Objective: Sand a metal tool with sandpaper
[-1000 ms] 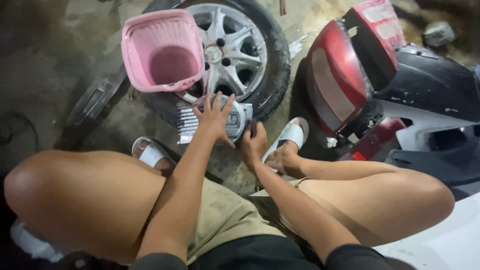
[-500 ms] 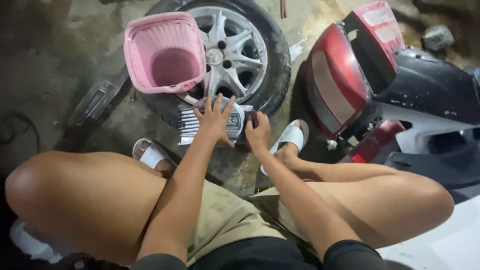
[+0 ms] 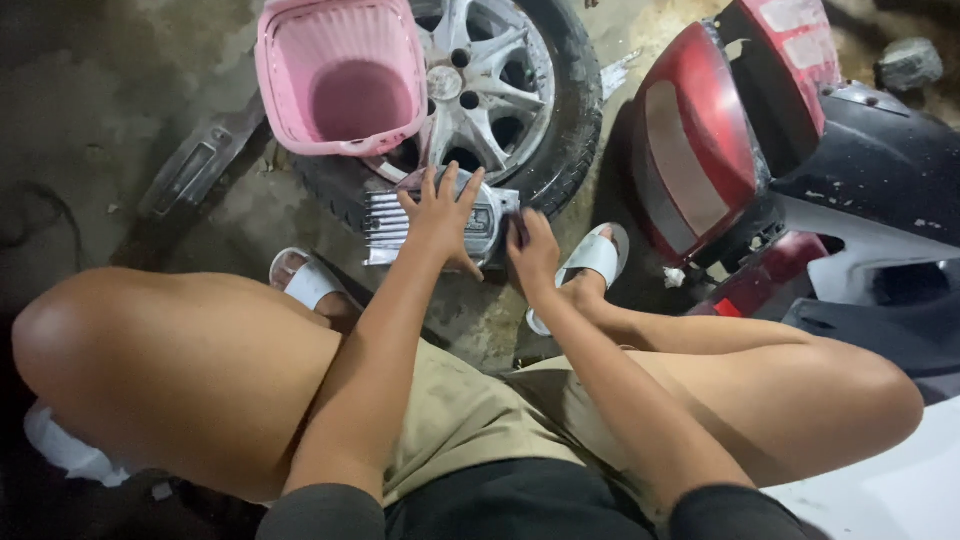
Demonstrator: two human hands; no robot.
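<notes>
Pressing the finned part, left hand lies spread-fingered atop; right hand grips its right end; long axis sideways.

Pink basket (ribbed weave), silver finned metal part, black tyre with silver rim, red-and-black scooter panels, white sandals, khaki shorts.
</notes>
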